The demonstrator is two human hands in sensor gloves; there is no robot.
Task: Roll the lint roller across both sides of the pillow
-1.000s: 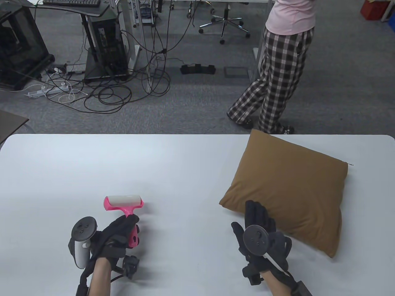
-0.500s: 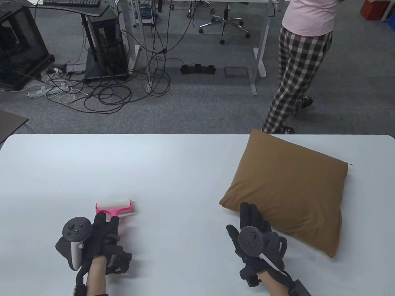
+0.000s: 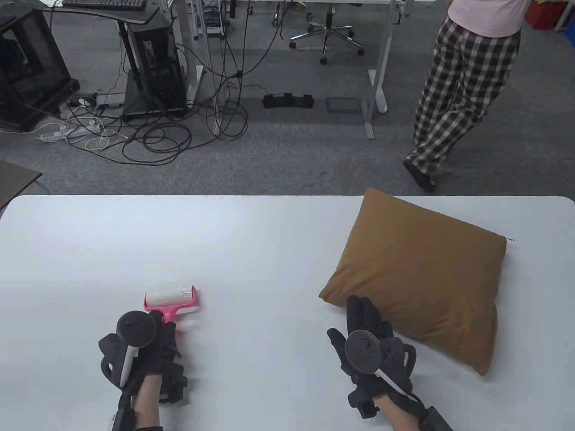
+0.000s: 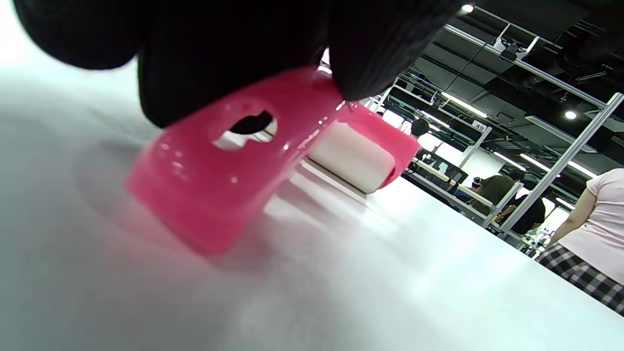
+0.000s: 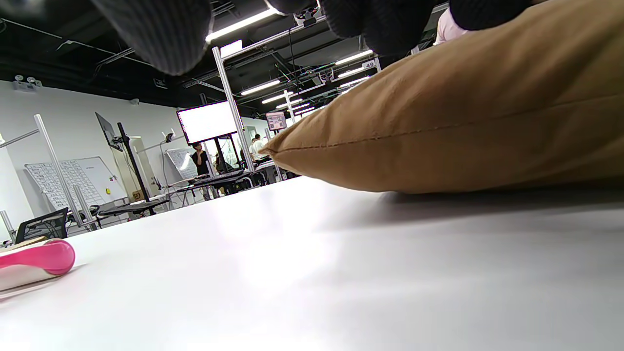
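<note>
Lint roller (image 3: 170, 301) sits lower left of the frame on the worktop (image 3: 251, 251), my left hand (image 3: 146, 352) gripping its pink handle. My right hand (image 3: 373, 336) rests flat, fingers spread, on the near corner of the brown pillow (image 3: 422, 278) at right. I judge pickup done; next, carry the roller across onto the pillow's top face.

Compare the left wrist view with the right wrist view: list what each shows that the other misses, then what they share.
Left wrist view only: the left hand's fingers gripping the pink handle of the lint roller, a hole through the handle's end, and a bystander in a pink top.

Right wrist view only: the brown pillow lying on the table with its seam and near corner, the right hand's fingers above it, and a lit screen in the background.

Both: the white table, part of the lint roller, and ceiling lights.
</note>
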